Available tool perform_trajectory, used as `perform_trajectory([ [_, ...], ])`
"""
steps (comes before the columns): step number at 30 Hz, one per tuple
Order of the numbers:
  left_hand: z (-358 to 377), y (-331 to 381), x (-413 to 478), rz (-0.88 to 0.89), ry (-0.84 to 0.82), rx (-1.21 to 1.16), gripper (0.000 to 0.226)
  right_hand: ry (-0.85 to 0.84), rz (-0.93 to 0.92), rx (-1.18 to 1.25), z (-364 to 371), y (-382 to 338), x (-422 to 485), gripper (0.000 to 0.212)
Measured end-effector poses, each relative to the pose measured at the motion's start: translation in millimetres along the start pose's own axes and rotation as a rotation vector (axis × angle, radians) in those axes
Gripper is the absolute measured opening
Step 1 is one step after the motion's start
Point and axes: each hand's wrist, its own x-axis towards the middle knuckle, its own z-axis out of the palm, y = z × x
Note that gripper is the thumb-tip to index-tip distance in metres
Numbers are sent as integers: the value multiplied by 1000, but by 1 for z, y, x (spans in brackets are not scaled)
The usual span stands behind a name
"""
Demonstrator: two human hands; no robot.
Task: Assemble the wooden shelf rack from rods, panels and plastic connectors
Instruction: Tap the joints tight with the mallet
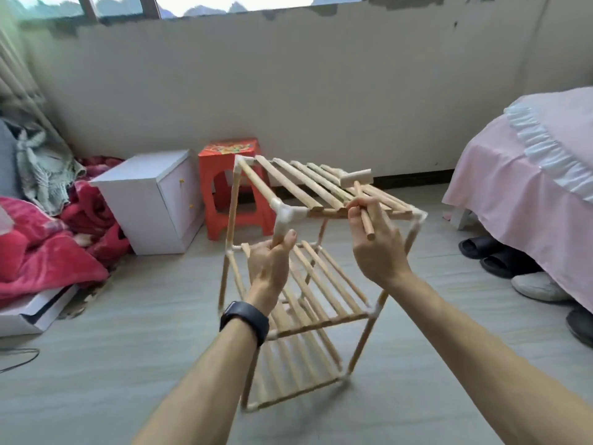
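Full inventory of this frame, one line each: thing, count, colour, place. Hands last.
rack: 1, pale wood, three slatted tiers, floor centre
connectors: several, white, rack corners
mallet: 1, wood, head over top tier
stool: 1, red, behind rack
cabinet: 1, white, left of stool
blankets: pile, red and pink, far left
bed: 1, pink cover, right
shoes: at least 4, black, white and dark, by bed edge
wristband: 1, black, left wrist
left hand: grips rack post under near connector
right hand: grips mallet handle
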Motion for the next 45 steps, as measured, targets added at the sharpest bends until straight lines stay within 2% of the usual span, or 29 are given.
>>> perform_trajectory([
  [3,-6,-37,-12,-114,95,-100,38,-178,-14,-15,17,-14,1,11],
  [6,-4,-61,-26,-87,92,-148,43,-225,-78,-68,27,-21,-10,9],
  [8,-7,-70,-27,-87,68,-120,47,-251,-13,-36,22,-22,-18,8],
  [10,-16,-78,-22,-88,59,-103,51,-314,43,43,7,-24,-27,22],
  [13,-26,-87,-15,-71,12,-86,52,-484,91,203,-14,-37,-46,57],
  [15,-29,-88,-15,-66,-29,-90,51,-548,184,330,-20,-43,-56,67],
  [16,-30,-87,-16,-70,-48,-85,51,-560,223,361,-21,-43,-59,61],
  [19,-36,-85,-20,-86,-105,-14,51,-501,238,296,-16,-51,-63,12],
  [21,-43,-79,-20,-93,-176,81,49,-492,181,192,-10,-57,-64,19],
  [24,-60,-72,-18,-30,-319,274,35,-514,67,66,-5,-69,-60,21],
  [29,-87,-66,-12,192,-307,522,29,-575,-88,-190,-4,-88,-41,21],
  [34,-93,-65,-13,218,-301,571,26,-333,-327,-219,1,-106,-31,24],
  [35,-93,-65,-15,214,-298,570,27,-376,-332,-288,5,-106,-32,24],
  [37,-93,-64,-17,212,-286,571,28,-589,-267,-459,9,-103,-33,27],
  [38,-93,-64,-18,211,-282,574,29,-596,-256,-493,10,-102,-32,28],
  [41,-94,-63,-18,200,-279,586,31,-310,-340,-365,7,-109,-25,25],
  [42,-94,-63,-18,200,-277,585,31,-294,-357,-358,6,-111,-24,26],
  [45,-94,-62,-19,205,-272,581,30,-590,-294,-512,11,-106,-27,31],
])
